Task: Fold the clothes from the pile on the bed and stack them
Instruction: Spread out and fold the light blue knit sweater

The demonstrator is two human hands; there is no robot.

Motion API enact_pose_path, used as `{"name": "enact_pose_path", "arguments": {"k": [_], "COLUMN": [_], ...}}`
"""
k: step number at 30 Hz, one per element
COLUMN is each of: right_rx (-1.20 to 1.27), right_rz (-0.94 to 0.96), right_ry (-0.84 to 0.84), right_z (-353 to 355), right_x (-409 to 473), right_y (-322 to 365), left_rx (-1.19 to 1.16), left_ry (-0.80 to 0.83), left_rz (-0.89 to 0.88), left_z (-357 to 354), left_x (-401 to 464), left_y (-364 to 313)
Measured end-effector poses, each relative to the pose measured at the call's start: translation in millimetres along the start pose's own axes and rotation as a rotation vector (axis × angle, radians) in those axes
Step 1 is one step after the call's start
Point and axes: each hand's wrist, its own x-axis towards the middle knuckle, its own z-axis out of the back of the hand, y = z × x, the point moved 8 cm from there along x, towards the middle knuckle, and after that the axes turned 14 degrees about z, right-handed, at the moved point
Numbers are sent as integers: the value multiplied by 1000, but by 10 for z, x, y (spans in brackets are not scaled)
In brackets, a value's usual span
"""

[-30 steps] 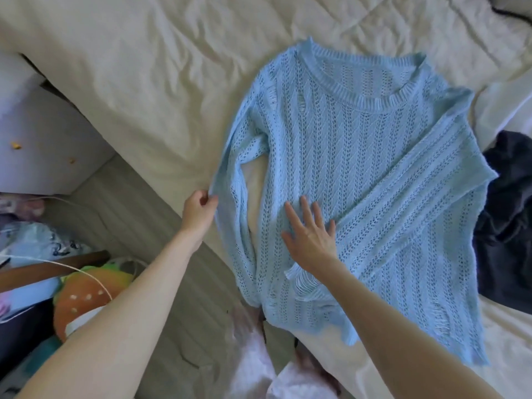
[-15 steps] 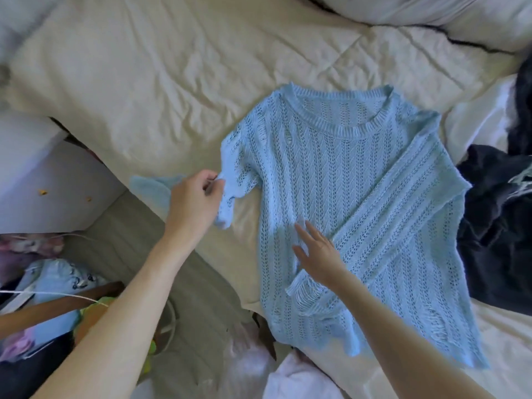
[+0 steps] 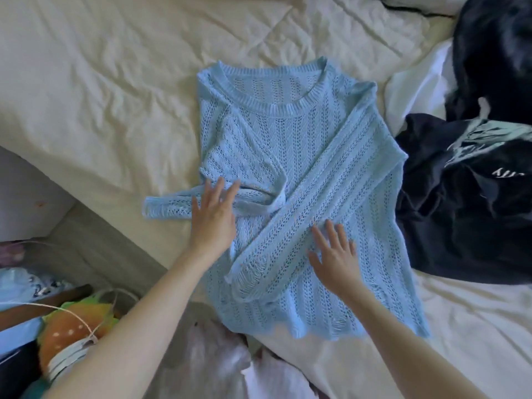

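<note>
Far left, off the bed: floor clutter, an orange plush (image 3: 67, 329) with a white cord over it, blue fabric behind it. Details too blurred to tell.

Bed (image 3: 100, 82) has a cream, wrinkled cover that runs across the view.

Left sleeve (image 3: 169, 207) of the sweater is folded in across the body. Its cuff end sticks out past the sweater's left edge and lies flat on the bed.

Left hand (image 3: 214, 217): fingers straight and slightly spread, palm down, pressing on that sleeve where it crosses the sweater's left edge. Gripping nothing.

Sweater (image 3: 288, 145): light blue open knit, lies flat on the bed at mid frame, neck away from the person, hem at the near edge of the bed. Right sleeve is folded diagonally across the front, its cuff low on the left side of the body, overlapping the left sleeve where they cross.

Right hand (image 3: 335, 254): fingers straight and spread wide, palm flat on the lower right of the sweater, beside the diagonal sleeve. Holding nothing.

Right: dark clothes (image 3: 460, 197) with a white print piled on the bed, touching the sweater's right edge. White fabric (image 3: 414, 93) behind them.
</note>
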Motion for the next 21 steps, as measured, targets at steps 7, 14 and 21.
{"name": "enact_pose_path", "arguments": {"k": [7,14,21], "right_rx": [17,161,1182], "right_rz": [22,29,-282], "right_ry": [75,94,-205], "right_z": [-254,-121,112], "right_x": [128,91,-300], "right_y": [-111,-84,-18], "left_rx": [247,16,-1139], "left_ry": [7,-86,396], "left_rz": [169,334,645], "left_z": [9,212,-315], "left_x": [314,-3,-773], "left_y": [741,460,-354]}}
